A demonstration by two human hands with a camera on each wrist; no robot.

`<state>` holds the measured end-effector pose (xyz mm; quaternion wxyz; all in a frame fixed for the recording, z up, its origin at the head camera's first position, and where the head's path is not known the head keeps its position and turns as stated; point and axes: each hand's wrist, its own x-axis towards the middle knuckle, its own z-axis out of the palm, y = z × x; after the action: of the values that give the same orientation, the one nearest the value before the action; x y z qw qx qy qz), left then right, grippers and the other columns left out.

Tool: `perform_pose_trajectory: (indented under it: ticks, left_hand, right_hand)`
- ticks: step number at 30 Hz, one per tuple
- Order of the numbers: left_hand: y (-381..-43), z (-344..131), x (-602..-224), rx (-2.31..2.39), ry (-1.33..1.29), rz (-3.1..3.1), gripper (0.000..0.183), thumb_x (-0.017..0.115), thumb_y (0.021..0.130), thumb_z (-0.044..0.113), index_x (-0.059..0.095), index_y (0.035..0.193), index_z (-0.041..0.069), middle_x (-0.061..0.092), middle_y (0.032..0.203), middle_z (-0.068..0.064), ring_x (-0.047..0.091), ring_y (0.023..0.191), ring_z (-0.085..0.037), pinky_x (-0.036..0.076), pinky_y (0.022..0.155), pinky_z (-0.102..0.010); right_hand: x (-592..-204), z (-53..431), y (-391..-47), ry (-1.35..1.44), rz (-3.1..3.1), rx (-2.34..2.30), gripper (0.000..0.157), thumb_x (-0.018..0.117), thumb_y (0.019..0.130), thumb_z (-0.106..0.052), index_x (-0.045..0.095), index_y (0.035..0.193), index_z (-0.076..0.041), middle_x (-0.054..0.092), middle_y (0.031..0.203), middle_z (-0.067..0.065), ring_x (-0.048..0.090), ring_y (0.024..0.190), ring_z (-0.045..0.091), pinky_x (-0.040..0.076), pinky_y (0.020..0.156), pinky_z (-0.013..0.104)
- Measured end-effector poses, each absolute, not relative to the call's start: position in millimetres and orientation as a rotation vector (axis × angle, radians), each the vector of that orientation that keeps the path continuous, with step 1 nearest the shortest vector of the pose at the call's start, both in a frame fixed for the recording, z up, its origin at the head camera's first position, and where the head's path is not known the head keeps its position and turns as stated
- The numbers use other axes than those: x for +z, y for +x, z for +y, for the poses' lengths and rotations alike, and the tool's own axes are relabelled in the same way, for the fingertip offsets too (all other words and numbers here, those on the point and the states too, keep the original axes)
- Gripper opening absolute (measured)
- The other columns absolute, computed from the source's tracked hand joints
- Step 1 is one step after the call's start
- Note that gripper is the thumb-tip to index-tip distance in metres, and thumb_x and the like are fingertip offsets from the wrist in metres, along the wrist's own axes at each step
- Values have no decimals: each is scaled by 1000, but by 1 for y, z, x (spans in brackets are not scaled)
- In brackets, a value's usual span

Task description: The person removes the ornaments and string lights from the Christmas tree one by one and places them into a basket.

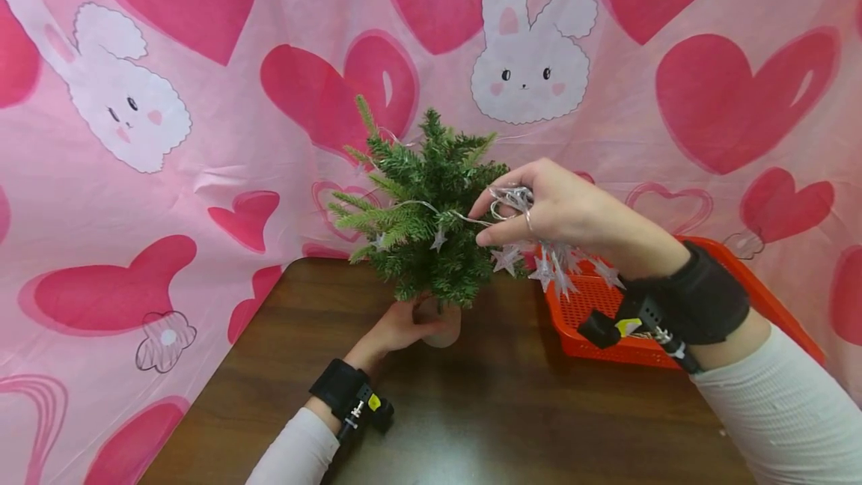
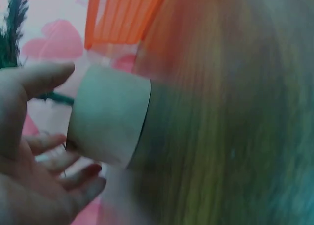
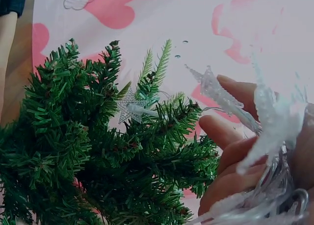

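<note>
A small artificial Christmas tree (image 1: 431, 208) stands in a pale round pot (image 1: 444, 328) on the table. My left hand (image 1: 399, 326) holds the pot near its top; in the left wrist view the thumb and curved fingers straddle the rim of the pot (image 2: 110, 117). At the tree's right side, my right hand (image 1: 559, 200) pinches a bundle of clear star string lights (image 1: 515, 200). Several stars dangle beneath the palm. From the fingertips a wire runs left across the branches, where a star (image 1: 438, 239) hangs. The right wrist view shows another star (image 3: 130, 107) among the needles.
An orange-red plastic basket (image 1: 586, 346) stands at the right, partly behind my right forearm. The dark wooden table (image 1: 512, 418) stretches in front. Behind the tree hangs a pink cloth (image 1: 222, 133) with hearts and rabbits.
</note>
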<state>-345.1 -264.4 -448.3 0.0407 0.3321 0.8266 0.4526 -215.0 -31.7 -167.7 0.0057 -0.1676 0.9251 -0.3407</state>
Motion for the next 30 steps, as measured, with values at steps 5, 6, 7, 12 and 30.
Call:
perform_pose_trajectory:
  ticks: [5,6,7,12,30]
  left_hand:
    - [-350,-270,-450,1340,951,2481,66,70,91,27,42,150,21,45,154,-9,41,142,-30,36,112,-55]
    - [-351,-270,-451,1337,957,2476,66,70,91,26,41,150,20,44,154,-10,41,142,-31,36,112,-55]
    - [-352,-271,-451,1333,959,2476,66,69,91,24,41,150,18,43,154,-10,41,142,-31,36,112,-55]
    - [-351,-271,-449,1331,968,2463,67,66,92,15,38,152,17,40,156,-11,37,144,-31,35,113,-55]
    - [-342,-263,-444,1329,977,2476,72,68,92,13,30,153,13,40,154,-16,44,138,-34,39,108,-54]
  right_hand:
    - [-168,-29,-214,-540,2891,-1077,29,77,86,-38,75,109,-21,44,64,0,40,53,18,36,48,34]
    - [-168,-28,-214,-542,2884,-1101,29,75,86,-39,74,110,-22,38,61,0,34,51,18,34,47,35]
    - [-169,-28,-215,-532,2875,-1137,29,75,87,-40,74,110,-23,31,59,0,28,50,19,32,46,35]
    - [-172,-29,-215,-532,2832,-1331,31,71,89,-42,72,109,-18,47,74,5,46,58,26,48,52,39]
    - [-183,-30,-231,-861,2353,-1959,19,48,105,-26,52,95,-10,69,128,4,68,115,20,46,74,32]
